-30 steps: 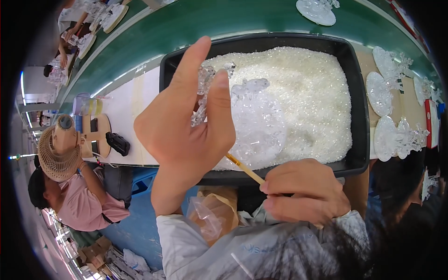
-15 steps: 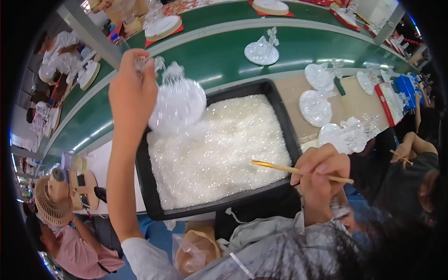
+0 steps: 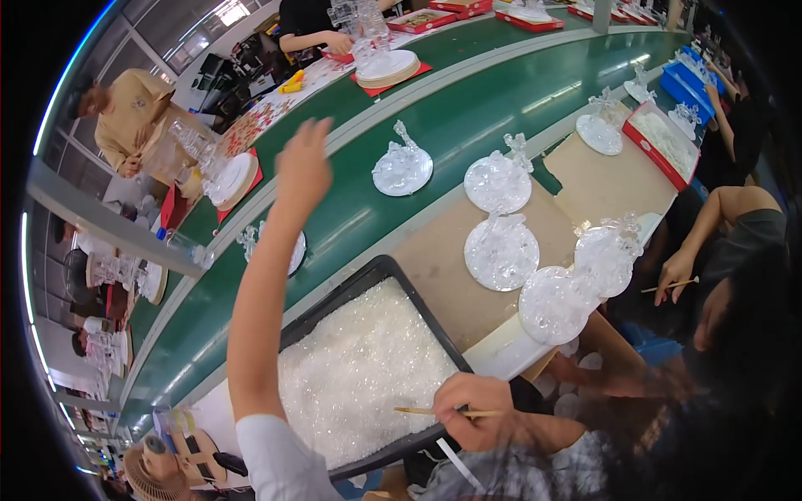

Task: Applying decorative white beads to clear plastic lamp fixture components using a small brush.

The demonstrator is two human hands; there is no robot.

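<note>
My left hand (image 3: 304, 171) is raised over the green conveyor belt, slightly blurred, fingers stretched out and nothing visible in them. Behind that forearm a white glittery disc (image 3: 297, 255) with clear ornaments lies on the belt, partly hidden. A thin wooden paintbrush (image 3: 415, 411) is pinched in my right hand (image 3: 474, 409), above the near right corner of a black tray (image 3: 422, 305). White sparkling flakes (image 3: 359, 376) fill the tray. Farther along the belt sits another white disc (image 3: 403, 171) with a clear figure standing on it.
To the right, several decorated discs (image 3: 501, 252) rest on brown cardboard (image 3: 434, 284). A red box (image 3: 660, 146) and a blue bin (image 3: 689, 88) stand farther off. A co-worker's hand (image 3: 675, 275) holds a brush at the right. Other people work across the belt. A fan (image 3: 154, 472) is lower left.
My left hand has let go of the disc it held over the tray; a disc now lies on the belt behind my forearm. The view has swung right. The brush stays in my right hand.
</note>
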